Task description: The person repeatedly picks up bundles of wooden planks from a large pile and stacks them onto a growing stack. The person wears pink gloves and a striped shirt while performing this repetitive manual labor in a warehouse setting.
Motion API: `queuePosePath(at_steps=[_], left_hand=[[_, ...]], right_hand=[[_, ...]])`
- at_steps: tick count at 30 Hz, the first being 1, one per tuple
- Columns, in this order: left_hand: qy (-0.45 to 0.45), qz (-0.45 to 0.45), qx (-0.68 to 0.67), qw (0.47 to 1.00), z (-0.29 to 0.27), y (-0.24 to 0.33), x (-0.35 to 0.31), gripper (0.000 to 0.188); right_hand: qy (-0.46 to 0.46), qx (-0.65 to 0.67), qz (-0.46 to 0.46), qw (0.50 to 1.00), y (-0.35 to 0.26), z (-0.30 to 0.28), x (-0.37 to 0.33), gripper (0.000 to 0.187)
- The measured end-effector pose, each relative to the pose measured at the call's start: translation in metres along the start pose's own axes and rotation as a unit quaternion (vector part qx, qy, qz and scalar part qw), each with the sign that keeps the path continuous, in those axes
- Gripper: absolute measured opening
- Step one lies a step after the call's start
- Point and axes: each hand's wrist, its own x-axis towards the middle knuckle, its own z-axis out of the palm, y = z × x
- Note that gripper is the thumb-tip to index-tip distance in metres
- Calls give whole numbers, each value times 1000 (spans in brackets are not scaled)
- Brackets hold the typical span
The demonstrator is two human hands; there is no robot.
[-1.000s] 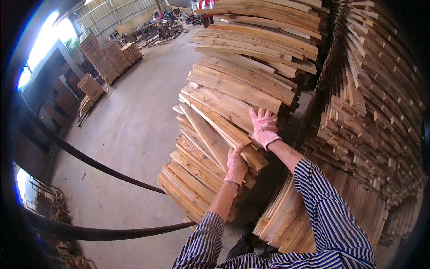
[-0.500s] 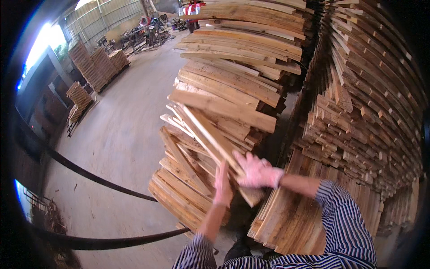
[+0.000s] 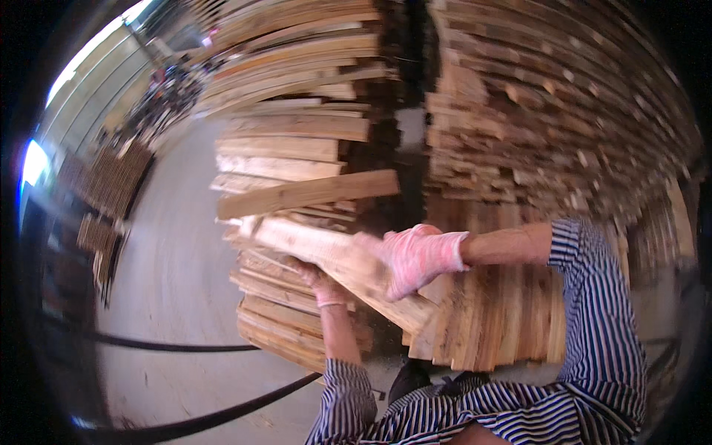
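Note:
A pale wooden board (image 3: 304, 241) slants in front of me, from the left-hand pile down toward the low stack at the right. My right hand (image 3: 424, 259), in a pink-and-white knitted glove, is closed over its right part; motion smears the fingertips. Against the board's near edge my left hand (image 3: 319, 283) grips from below, its fingers partly hidden. Beyond the board, a loose plank (image 3: 311, 194) lies crosswise on the pile of boards (image 3: 282, 311). The low stack of boards (image 3: 497, 319) sits under my right forearm, touching or close to the board's lower end.
Tall stacked timber (image 3: 549, 96) rises at the right, with a dark gap between it and the left pile. Black straps (image 3: 185, 345) cross the lower left. Farther off on the concrete floor (image 3: 178, 230) stand smaller wood stacks (image 3: 115, 178).
My view has swung right, so the piles appear farther left. The board has turned flatter, showing its broad face. My left hand has shifted under its near edge; both hands stay on it.

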Motion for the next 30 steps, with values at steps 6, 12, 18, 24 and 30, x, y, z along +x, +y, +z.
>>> queuePosePath(at_steps=[6, 12, 18, 24, 30], left_hand=[[105, 9, 7, 994, 41, -55, -83, 106], [-75, -24, 15, 997, 7, -141, -136, 98], [-242, -136, 28, 960, 87, -194, -152, 97], [-381, -116, 142, 906, 163, -242, -161, 98], [-449, 115, 467, 753, 234, -319, -146, 60]], right_hand=[[53, -65, -15, 996, 38, 56, -104, 110], [98, 11, 26, 995, 122, 186, -200, 128], [350, 208, 125, 905, 132, 219, -201, 96], [457, 475, 102, 745, 175, 221, -260, 102], [744, 253, 135, 604, 252, 285, -276, 104]])
